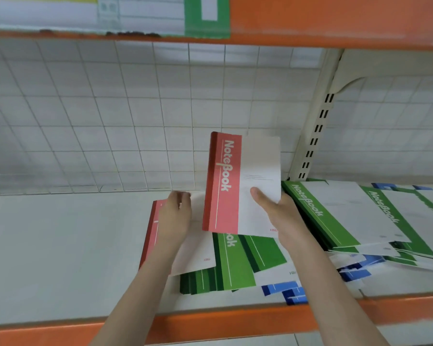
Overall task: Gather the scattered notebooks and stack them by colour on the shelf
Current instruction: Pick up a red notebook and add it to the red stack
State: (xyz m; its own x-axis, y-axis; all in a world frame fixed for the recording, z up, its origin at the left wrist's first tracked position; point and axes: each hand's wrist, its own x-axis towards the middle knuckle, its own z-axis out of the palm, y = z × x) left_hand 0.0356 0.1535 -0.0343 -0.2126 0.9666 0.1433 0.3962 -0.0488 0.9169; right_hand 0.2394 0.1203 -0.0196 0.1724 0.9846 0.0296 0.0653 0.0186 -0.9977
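The right hand (280, 211) holds a red notebook (238, 183) upright above the shelf (60, 245), thumb on its white paper cover, fingers closed behind it. The flat, rectangular book has a red spine band lettered "NoteBook". The left hand (175, 216) presses down on a second red notebook (160, 236) lying flat, fingers curled at its far edge. Below and right of both hands, green notebooks (235, 260) and blue notebooks (285, 290) lie fanned, too overlapped to count.

Head view, close above shelf (60, 245)
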